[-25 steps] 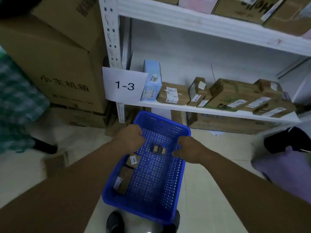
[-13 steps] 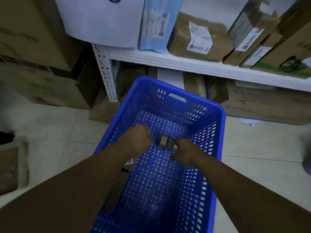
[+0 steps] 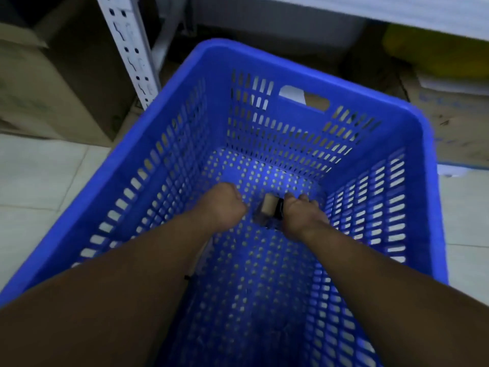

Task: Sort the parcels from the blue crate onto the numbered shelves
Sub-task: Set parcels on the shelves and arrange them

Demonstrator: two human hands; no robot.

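below, both bare hands reach deep into the blue crate [image 3: 169, 133], which stands on pale floor tiles [image 3: 39, 178] in front of the shelving. the left hand [image 3: 225, 205] is curled into a loose fist just left of a small brown parcel [image 3: 267, 205] lying on the perforated crate floor; its fingers are folded under and hidden, so whether it touches the parcel cannot be told. the right hand [image 3: 301, 215] is pressed against the parcel's right side, fingers bent over a dark part of it; the grip itself is blurred, and whether the hand has closed on the parcel cannot be told. the hands sit close together, the parcel between them. the left forearm crosses the near left of the crate and hides whatever lies under it there. a white slotted shelf post [image 3: 132, 49] rises at the crate's far left corner, with a brown carton [image 3: 53, 83] to its left. the pale edge of a shelf [image 3: 397, 14] runs across the top right, and a worn carton [image 3: 455, 123] sits beneath it, just beyond the crate's far right corner. a handle slot pierces the crate's far wall.
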